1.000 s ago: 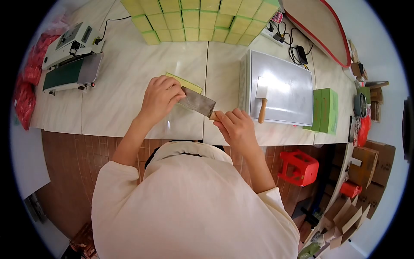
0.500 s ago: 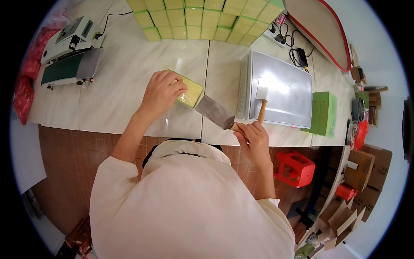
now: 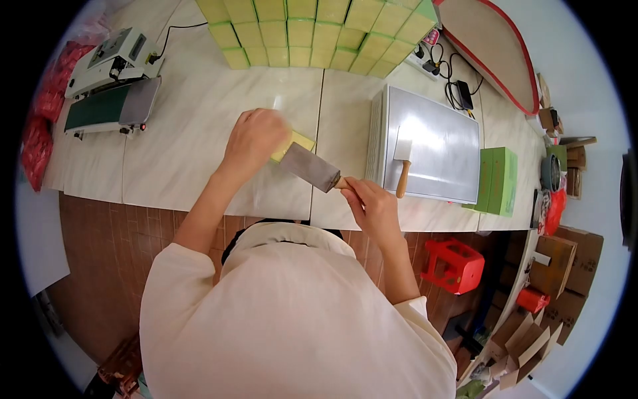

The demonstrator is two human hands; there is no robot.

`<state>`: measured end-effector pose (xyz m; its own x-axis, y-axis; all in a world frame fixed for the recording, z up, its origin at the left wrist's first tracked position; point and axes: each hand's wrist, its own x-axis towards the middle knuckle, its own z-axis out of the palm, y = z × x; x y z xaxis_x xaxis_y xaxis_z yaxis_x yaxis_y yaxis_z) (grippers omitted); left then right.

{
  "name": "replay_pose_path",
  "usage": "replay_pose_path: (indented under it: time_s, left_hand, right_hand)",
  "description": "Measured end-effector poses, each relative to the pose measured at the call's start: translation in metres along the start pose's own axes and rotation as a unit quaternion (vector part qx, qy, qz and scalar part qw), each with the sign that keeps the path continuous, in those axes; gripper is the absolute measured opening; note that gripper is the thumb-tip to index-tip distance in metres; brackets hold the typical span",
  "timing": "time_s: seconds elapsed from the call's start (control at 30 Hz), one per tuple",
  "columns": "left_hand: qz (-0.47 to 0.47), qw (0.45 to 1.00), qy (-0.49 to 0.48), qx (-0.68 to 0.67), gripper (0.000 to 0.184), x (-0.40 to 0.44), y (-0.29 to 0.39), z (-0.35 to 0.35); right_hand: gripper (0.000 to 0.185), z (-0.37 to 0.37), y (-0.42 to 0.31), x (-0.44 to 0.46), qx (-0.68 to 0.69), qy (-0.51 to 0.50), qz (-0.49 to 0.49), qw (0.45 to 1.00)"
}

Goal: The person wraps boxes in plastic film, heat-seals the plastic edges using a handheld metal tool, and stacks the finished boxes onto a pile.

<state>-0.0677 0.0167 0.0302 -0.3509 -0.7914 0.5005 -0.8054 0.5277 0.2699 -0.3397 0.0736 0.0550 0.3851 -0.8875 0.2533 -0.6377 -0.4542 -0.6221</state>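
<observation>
Gripping the scraper point(image 3: 310, 166) by its handle, likely to avoid the blade, the closed right hand point(image 3: 373, 205) held it at the near side of the yellow box point(image 3: 302, 140) on the worktop point(image 3: 193, 139), with openness and hold unclear for the blurred left hand point(image 3: 258, 138).

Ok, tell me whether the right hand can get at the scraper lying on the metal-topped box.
Probably yes: that scraper lies close to the right hand with nothing visible between, but the hand is occupied, gripping a second wooden-handled scraper.
</observation>
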Motion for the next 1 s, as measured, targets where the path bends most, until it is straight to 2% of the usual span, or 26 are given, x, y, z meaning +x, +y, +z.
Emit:
replay_pose_path:
  time_s: [0.1, 0.2, 0.33, 0.43, 0.5, 0.63, 0.73, 0.8, 0.83, 0.9, 1.0]
  left_hand:
    - [-0.031, 0.999, -0.043, -0.007, 0.007, 0.004, -0.002, -0.001]
    - [-0.076, 0.996, -0.041, -0.034, 0.007, 0.015, 0.006, -0.006]
    - [-0.069, 0.997, -0.021, -0.039, 0.007, 0.025, 0.005, -0.006]
    - [-0.078, 0.995, -0.03, -0.052, 0.015, 0.031, 0.005, -0.009]
    - [-0.022, 0.999, -0.017, -0.046, 0.024, 0.035, 0.005, -0.012]
    - [0.025, 0.998, -0.033, -0.05, 0.031, 0.041, -0.002, -0.009]
    - [0.025, 0.995, -0.073, -0.062, 0.027, 0.043, -0.01, -0.006]
    - [0.03, 0.983, -0.163, -0.082, 0.017, 0.044, -0.017, -0.005]
    - [0.031, 0.983, -0.163, -0.083, 0.017, 0.043, -0.017, -0.005]
    - [0.066, 0.986, -0.128, -0.087, 0.004, 0.04, -0.016, -0.007]
    - [0.106, 0.986, -0.116, -0.046, 0.003, 0.029, -0.016, -0.007]
  right_hand:
    - [0.014, 0.001, 0.003, 0.003, -0.009, 0.006, 0.0, 1.0]
    - [0.014, 0.003, 0.005, 0.007, -0.019, 0.01, -0.002, 1.0]
    - [0.014, 0.007, 0.007, 0.012, -0.031, 0.025, -0.007, 0.999]
    - [0.014, 0.008, 0.007, 0.016, -0.035, 0.024, -0.004, 0.999]
    - [0.014, 0.008, 0.009, 0.018, -0.034, 0.023, -0.004, 0.999]
    - [0.015, 0.008, 0.015, 0.02, -0.028, 0.01, 0.002, 1.0]
    - [0.014, 0.005, 0.013, 0.024, -0.034, 0.009, 0.001, 0.999]
    - [0.014, 0.005, 0.014, 0.025, -0.032, 0.011, 0.004, 0.999]
    - [0.014, 0.005, 0.014, 0.025, -0.028, 0.011, 0.007, 1.0]
    - [0.014, 0.005, 0.013, 0.026, -0.026, 0.012, 0.014, 0.999]
    - [0.014, 0.005, 0.011, 0.027, -0.021, 0.009, 0.025, 0.999]
